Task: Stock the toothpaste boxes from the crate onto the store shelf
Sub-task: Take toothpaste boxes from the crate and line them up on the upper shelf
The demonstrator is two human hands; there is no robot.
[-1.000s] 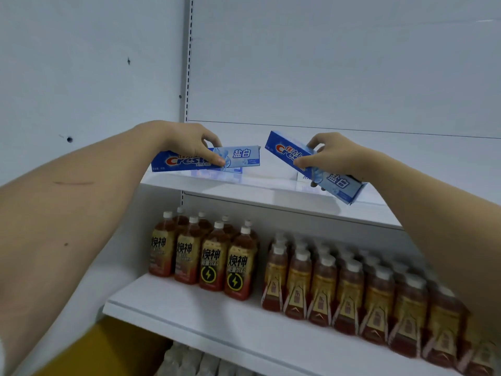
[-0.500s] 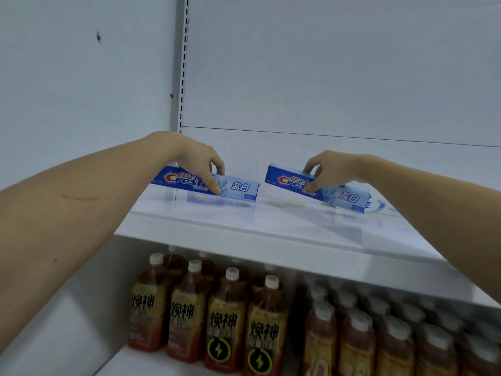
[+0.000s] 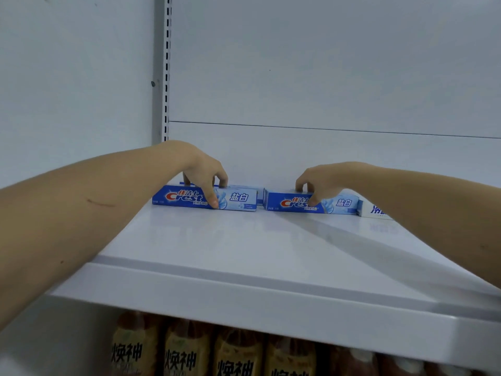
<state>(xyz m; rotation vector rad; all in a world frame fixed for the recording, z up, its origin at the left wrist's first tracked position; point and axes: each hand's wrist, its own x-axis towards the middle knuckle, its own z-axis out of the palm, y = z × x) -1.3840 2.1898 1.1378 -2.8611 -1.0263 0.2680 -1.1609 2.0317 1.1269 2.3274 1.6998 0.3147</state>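
Two blue Crest toothpaste boxes lie lengthwise near the back of the white upper shelf (image 3: 244, 248). My left hand (image 3: 206, 175) grips the left box (image 3: 238, 199) from above, thumb on its front face, fingers over its top. The right box (image 3: 341, 204) is held the same way by my right hand (image 3: 317, 183). Both boxes rest flat on the shelf, a small gap between them. More blue box edges show behind them. The crate is out of view.
A white and blue box (image 3: 376, 211) lies just right of the right box, partly hidden by my right forearm. Brown drink bottles (image 3: 184, 351) stand on the shelf below. A slotted upright (image 3: 162, 77) runs up the back left.
Both hands have lowered the boxes from the air onto the shelf and pushed them toward the back. The right box went from tilted to level. The view has risen.
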